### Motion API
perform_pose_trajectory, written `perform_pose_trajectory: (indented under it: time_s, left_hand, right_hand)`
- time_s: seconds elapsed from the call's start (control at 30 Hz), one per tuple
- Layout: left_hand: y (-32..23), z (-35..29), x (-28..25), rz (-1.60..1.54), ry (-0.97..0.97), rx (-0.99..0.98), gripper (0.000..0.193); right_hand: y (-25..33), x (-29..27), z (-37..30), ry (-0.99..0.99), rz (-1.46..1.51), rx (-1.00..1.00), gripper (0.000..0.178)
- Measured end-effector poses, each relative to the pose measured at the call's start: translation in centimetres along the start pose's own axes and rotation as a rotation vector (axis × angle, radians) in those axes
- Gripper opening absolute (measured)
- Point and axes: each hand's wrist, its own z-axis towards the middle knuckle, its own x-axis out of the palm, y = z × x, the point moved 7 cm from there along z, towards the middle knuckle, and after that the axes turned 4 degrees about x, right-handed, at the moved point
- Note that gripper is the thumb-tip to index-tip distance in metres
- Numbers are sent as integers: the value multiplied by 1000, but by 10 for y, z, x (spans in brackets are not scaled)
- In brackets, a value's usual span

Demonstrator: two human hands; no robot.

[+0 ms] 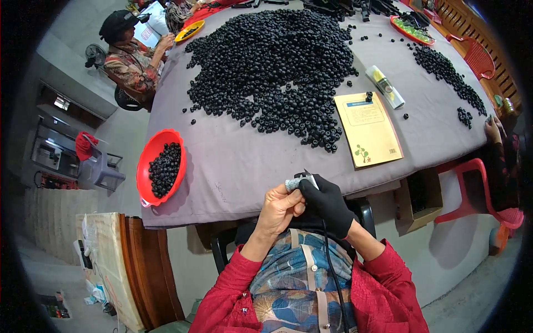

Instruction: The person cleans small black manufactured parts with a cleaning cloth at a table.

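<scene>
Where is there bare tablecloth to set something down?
Between the red basket, heap of black parts and left hand; also right of the lower half of the yellow booklet. Crowded: under the heap and along the scattered parts, upper right.

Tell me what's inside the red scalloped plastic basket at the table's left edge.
The red scalloped plastic basket holds a heap of small, round black pieces. The heap covers much of its bottom; anything beneath the top layer can't be seen.
</scene>
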Motion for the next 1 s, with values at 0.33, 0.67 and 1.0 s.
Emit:
perform_pose_trajectory:
  time_s: [0.33, 0.67, 1.0]
  left_hand:
    - [-87, -24, -53, 297, -292, 320, 12]
    - [-247, -82, -186, 888, -832, 706, 15]
    - [-258, -53, -185, 1571, -1030, 617, 47]
  right_hand:
    - [-18, -16, 2, -214, 19, 151, 27]
    - [-17, -15, 3, -186, -82, 163, 29]
    - [-28, -21, 4, -239, 31, 229, 29]
